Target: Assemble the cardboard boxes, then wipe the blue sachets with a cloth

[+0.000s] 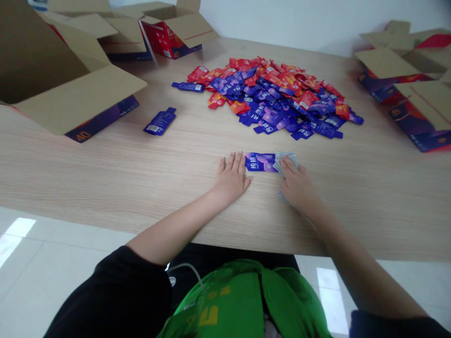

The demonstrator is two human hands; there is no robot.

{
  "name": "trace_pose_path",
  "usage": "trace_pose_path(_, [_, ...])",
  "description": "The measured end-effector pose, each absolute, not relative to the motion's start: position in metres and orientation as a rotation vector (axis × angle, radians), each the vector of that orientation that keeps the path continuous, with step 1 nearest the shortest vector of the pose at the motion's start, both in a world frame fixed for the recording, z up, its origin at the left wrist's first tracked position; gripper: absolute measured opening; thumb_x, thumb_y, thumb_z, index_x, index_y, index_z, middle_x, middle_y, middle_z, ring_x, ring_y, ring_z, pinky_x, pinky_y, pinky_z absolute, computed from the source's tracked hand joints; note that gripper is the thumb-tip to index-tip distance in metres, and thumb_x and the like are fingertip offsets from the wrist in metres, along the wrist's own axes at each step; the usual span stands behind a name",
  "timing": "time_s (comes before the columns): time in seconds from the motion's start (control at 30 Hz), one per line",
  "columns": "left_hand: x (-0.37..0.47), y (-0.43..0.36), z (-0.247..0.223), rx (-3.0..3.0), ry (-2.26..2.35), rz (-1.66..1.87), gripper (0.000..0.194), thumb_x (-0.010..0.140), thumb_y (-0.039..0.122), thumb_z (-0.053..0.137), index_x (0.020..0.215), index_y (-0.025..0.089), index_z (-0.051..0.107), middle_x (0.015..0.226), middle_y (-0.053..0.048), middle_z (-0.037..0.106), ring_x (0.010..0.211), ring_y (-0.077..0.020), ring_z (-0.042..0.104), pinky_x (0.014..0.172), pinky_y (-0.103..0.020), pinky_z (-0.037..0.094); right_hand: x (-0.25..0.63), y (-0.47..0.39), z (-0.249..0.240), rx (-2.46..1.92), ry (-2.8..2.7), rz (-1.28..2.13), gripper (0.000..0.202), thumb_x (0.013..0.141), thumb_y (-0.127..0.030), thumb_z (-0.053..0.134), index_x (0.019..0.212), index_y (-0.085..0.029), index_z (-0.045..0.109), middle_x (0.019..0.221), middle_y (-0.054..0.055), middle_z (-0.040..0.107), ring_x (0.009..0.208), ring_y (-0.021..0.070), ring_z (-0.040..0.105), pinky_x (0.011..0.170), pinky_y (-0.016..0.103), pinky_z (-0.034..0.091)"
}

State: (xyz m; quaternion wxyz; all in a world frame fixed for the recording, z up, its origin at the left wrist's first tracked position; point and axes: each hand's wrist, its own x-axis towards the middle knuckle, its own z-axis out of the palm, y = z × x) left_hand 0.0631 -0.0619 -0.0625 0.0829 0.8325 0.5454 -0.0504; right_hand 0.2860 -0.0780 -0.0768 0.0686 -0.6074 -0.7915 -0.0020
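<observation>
looking down from the head view, we see a purple sachet point(260, 162) lying flat on the counter point(105, 178), its long axis running left to right between our hands. our left hand point(230, 177) rests flat and spread, holding nothing, its thumb just beside the sachet's left end. our right hand point(296, 184) presses a grey cloth point(282, 160) over the right end, hiding it; the print is too small to read.

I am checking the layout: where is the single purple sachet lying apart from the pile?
In the head view, the single purple sachet lies on the table, left of the pile and right of the open box.
</observation>
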Motion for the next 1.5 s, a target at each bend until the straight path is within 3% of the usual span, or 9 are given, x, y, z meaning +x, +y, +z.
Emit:
trace_pose_path(0.17, [0.062, -0.062, -0.063, 2.486, 1.641, -0.147, 0.073, 0.106, 0.049, 0.026, 0.163, 0.004, 0.018, 0.171, -0.013, 0.009, 0.159, -0.0321, 0.009, 0.127, -0.055, 0.015, 0.29, -0.063, -0.066, -1.84, -2.353, 0.128, 0.061, 0.085, -0.008, 0.035, 0.142, 0.002, 0.053, 0.153, 0.026, 0.049, 0.144, 0.0344, 0.045, 0.113, 0.055, 0.04])
trace_pose_path(0.33, [0.063, -0.063, -0.063, 2.5, 1.641, -0.132, 0.073, 0.107, 0.049, 0.026, 0.163, 0.004, 0.017, 0.171, -0.013, 0.01, 0.159, -0.032, 0.011, 0.127, -0.055, 0.016, 0.251, -0.062, -0.053, -1.553, -2.331, 0.173, 0.069, 0.084, -0.007, 0.039, 0.152, -0.01, 0.047, 0.161, 0.014, 0.043, 0.146, 0.0309, 0.041, 0.118, 0.053, 0.037])
trace_pose_path(0.5, [0.063, -0.063, -0.061, 2.501, 1.634, -0.172, 0.073, 0.107, 0.049, 0.028, 0.162, 0.002, 0.02, 0.171, -0.014, 0.011, 0.159, -0.0323, 0.011, 0.127, -0.055, 0.016, 0.225, -0.073, -0.062, -1.521, -2.461, 0.232, 0.062, 0.088, -0.007, 0.036, 0.146, -0.012, 0.056, 0.162, 0.007, 0.044, 0.142, 0.0344, 0.042, 0.115, 0.054, 0.04])
trace_pose_path(0.87, [0.064, -0.062, -0.059, 2.487, 1.63, -0.198, 0.073, 0.107, 0.049, 0.027, 0.164, 0.004, 0.015, 0.171, -0.012, 0.007, 0.159, -0.0323, 0.009, 0.127, -0.056, 0.016, 0.287, -0.094, -0.077, -1.713, -2.355, 0.047, 0.06, 0.088, -0.01, 0.038, 0.146, -0.006, 0.054, 0.159, 0.017, 0.046, 0.143, 0.0332, 0.046, 0.117, 0.054, 0.038])
trace_pose_path(1.0, [0.063, -0.062, -0.059, 2.49, 1.629, -0.195, 0.073, 0.107, 0.049, 0.027, 0.163, 0.004, 0.016, 0.171, -0.013, 0.008, 0.159, -0.0327, 0.009, 0.127, -0.056, 0.016, 0.297, -0.086, -0.072, -1.728, -2.366, 0.168, 0.061, 0.082, -0.007, 0.039, 0.14, -0.006, 0.06, 0.152, 0.02, 0.053, 0.139, 0.0336, 0.051, 0.114, 0.056, 0.043])
trace_pose_path(1.13, [0.063, -0.062, -0.061, 2.49, 1.635, -0.174, 0.074, 0.106, 0.049, 0.027, 0.163, 0.004, 0.016, 0.171, -0.013, 0.008, 0.159, -0.0325, 0.01, 0.127, -0.056, 0.016, 0.289, -0.073, -0.055, -1.685, -2.229, 0.286, 0.062, 0.078, -0.006, 0.041, 0.134, -0.012, 0.066, 0.144, 0.015, 0.062, 0.136, 0.0303, 0.056, 0.117, 0.052, 0.042])
trace_pose_path(1.37, [0.063, -0.062, -0.059, 2.49, 1.626, -0.159, 0.074, 0.106, 0.049, 0.027, 0.163, 0.004, 0.017, 0.171, -0.014, 0.009, 0.159, -0.0329, 0.01, 0.127, -0.056, 0.017, 0.23, -0.057, -0.043, -1.527, -2.143, 0.216, 0.064, 0.084, -0.007, 0.038, 0.147, -0.008, 0.053, 0.159, 0.014, 0.046, 0.146, 0.0276, 0.043, 0.122, 0.05, 0.034])
trace_pose_path(1.5, [0.063, -0.062, -0.058, 2.497, 1.612, -0.182, 0.068, 0.106, 0.042, 0.029, 0.161, 0.002, 0.025, 0.17, -0.017, 0.019, 0.158, -0.0344, 0.012, 0.126, -0.057, 0.016, 0.205, -0.051, -0.054, -1.6, -2.272, 0.216, 0.061, 0.087, -0.01, 0.04, 0.147, -0.01, 0.054, 0.161, 0.01, 0.044, 0.142, 0.0342, 0.043, 0.116, 0.054, 0.039])
